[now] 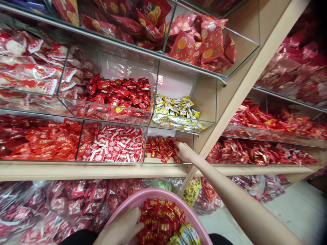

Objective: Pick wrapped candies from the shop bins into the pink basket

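A pink plastic basket holds red wrapped candies and several yellow-and-white wrapped candies. My left hand is inside its left rim, fingers curled beside the red candies; what they hold, if anything, is hidden. My right hand reaches into the low right compartment of the shelf. Its fingers are bent round the right edge of a small pile of red-and-yellow candies, the fingertips partly hidden among them.
Above that compartment lies a bin of yellow-and-white candies behind a clear panel. Left of it are red-and-white candies. A slanting wooden post stands right of my hand. Bagged candies lie under the wooden shelf edge.
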Action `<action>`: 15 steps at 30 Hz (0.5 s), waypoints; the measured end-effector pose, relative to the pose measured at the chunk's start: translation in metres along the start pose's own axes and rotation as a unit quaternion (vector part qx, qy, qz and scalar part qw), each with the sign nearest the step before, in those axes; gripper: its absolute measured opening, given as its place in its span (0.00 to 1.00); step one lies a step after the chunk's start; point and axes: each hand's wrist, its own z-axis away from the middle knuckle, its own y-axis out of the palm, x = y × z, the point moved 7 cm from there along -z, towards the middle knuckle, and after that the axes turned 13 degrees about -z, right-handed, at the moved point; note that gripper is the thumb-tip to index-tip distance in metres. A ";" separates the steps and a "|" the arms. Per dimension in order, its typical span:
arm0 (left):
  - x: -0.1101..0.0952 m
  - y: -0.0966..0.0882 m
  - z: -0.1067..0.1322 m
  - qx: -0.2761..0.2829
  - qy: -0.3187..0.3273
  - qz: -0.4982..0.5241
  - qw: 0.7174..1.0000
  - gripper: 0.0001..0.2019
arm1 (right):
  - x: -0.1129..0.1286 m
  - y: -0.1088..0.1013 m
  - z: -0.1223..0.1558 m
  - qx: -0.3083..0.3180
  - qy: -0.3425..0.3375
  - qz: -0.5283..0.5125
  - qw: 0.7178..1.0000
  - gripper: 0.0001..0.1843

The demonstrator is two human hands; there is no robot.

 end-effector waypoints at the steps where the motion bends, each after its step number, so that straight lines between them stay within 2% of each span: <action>1: 0.000 0.000 0.000 -0.001 0.001 0.003 1.000 0.12 | 0.000 0.001 0.000 -0.002 -0.004 0.015 1.000 0.20; 5: 0.001 0.000 0.002 -0.003 0.002 0.010 1.000 0.12 | -0.001 0.003 -0.004 -0.006 -0.018 0.055 0.998 0.19; 11: 0.000 -0.001 0.001 -0.008 0.005 0.011 1.000 0.12 | 0.001 -0.001 -0.008 -0.002 -0.063 0.062 0.996 0.20; 13: 0.000 -0.001 0.002 -0.013 0.007 0.011 1.000 0.12 | 0.005 -0.002 -0.006 -0.001 -0.079 0.031 0.996 0.21; 15: 0.000 -0.001 0.002 -0.015 0.007 0.010 1.000 0.11 | 0.007 -0.002 -0.001 0.014 -0.073 -0.063 0.995 0.21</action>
